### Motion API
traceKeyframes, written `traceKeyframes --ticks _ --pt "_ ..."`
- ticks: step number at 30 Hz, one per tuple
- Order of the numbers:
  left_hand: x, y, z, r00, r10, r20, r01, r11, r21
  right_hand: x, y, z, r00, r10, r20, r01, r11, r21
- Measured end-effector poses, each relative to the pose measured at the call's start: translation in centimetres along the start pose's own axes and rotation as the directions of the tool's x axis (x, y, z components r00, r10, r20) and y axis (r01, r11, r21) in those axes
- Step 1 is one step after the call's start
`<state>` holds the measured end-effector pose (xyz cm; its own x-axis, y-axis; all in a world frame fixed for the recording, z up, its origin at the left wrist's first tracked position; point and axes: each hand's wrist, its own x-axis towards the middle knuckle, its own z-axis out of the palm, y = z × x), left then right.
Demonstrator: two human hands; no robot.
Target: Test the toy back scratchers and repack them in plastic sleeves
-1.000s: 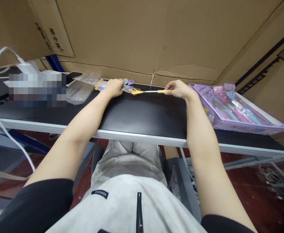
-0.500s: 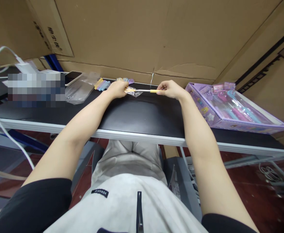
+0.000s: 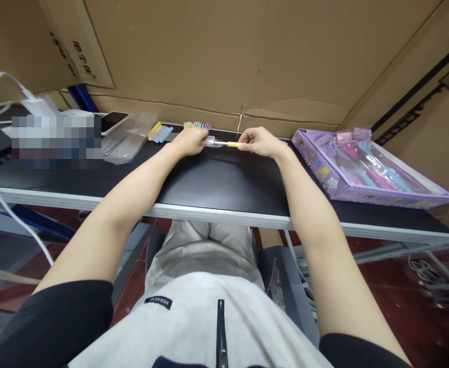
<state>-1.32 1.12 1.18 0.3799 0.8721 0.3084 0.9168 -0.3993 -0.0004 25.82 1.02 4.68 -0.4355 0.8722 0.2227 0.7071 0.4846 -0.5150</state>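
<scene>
My left hand is closed at the mouth of a clear plastic bag, its fingertips partly hidden. A back scratcher with a yellow handle and a thin metal rod lies level, its rod end inside the bag. My right hand pinches the handle's right end between thumb and fingers. Behind my left hand show the claw-like heads of several more scratchers in yellow, blue and purple. To its left lie pastel handles; my hand hides what is between.
Clear flat bags and a phone lie to the left, near a white charger with its cable. At right stands a purple display box with pink and blue packaged items. A cardboard wall closes off the back of the black table.
My right hand has moved left with the yellow handle, closer to my left hand. Less of the metal rod shows, and the yellow part at its far end is now out of sight.
</scene>
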Motion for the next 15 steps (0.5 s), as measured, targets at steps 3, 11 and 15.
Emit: traceKeyframes --ticks 3,11,15 --pt "-0.1 1.3 -0.2 0.999 0.037 0.001 -0.037 0.999 -0.017 0.3 -0.6 1.3 0.998 -0.051 -0.038 0.051 0.999 0.001" --pt "0.1 2.1 0.1 0.994 0.106 -0.029 -0.106 0.994 -0.003 0.3 -1.6 1.8 0.998 -0.045 -0.034 0.046 0.998 0.043" --pt "0.0 1.0 -0.2 0.998 0.059 -0.017 -0.058 0.998 0.003 -0.4 -1.5 0.2 0.995 0.078 0.058 -0.081 0.995 0.064"
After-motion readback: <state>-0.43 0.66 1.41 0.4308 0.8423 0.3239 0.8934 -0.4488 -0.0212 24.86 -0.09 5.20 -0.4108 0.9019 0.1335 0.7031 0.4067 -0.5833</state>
